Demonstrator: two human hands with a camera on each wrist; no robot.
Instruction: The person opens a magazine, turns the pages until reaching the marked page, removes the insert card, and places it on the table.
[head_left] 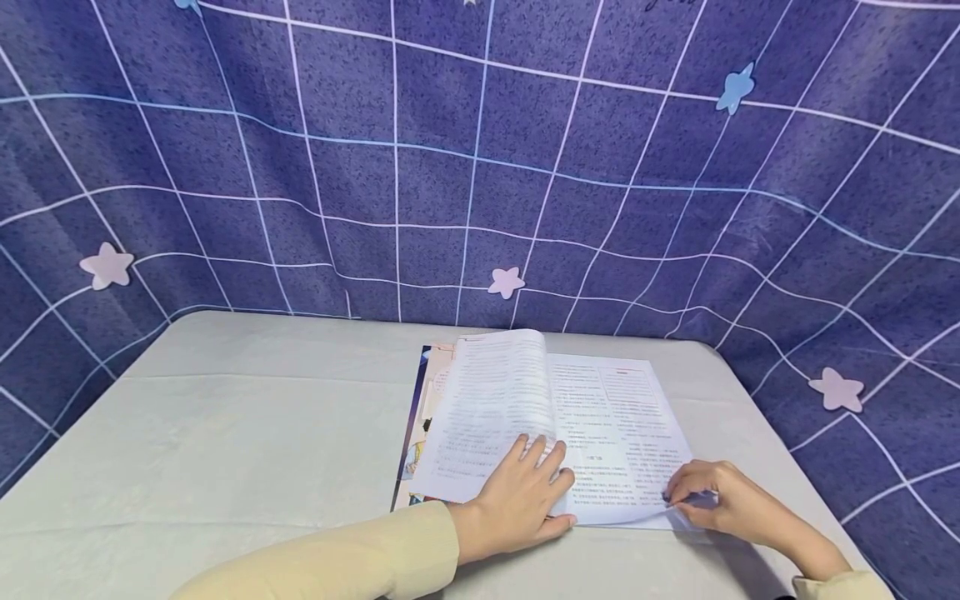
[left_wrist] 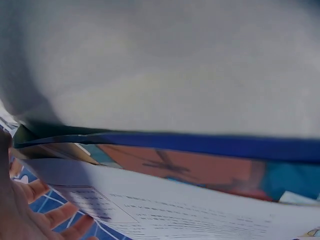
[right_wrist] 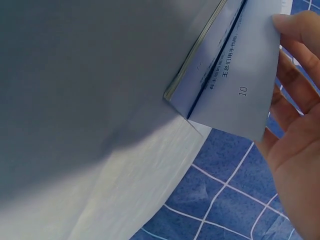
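Nearest you, the pale sleeve (head_left: 375, 550) reaches across, and your left hand (head_left: 521, 496) lies spread, fingers fairly straight, over the lower part of the book near its fold: no grip there, just a flat, steadying press by the look of it. Over to the right, your right hand (head_left: 723, 500) has a narrow grip, thumb and fingers pinching the leaf numbered 10 (right_wrist: 245, 75) by its outer edge! Its lower corner is up; the rest of it lies over the right side, so this turn looks barely begun. Beyond your fingers, the open book (head_left: 626, 417) sits right of centre on the bench (head_left: 225, 442). On the left, a curved leaf (head_left: 495, 392) is already over, above a colourful page (head_left: 420, 425); how many leaves remain, you can't tell from here. Farthest back hangs the blue gridded curtain (head_left: 435, 175).
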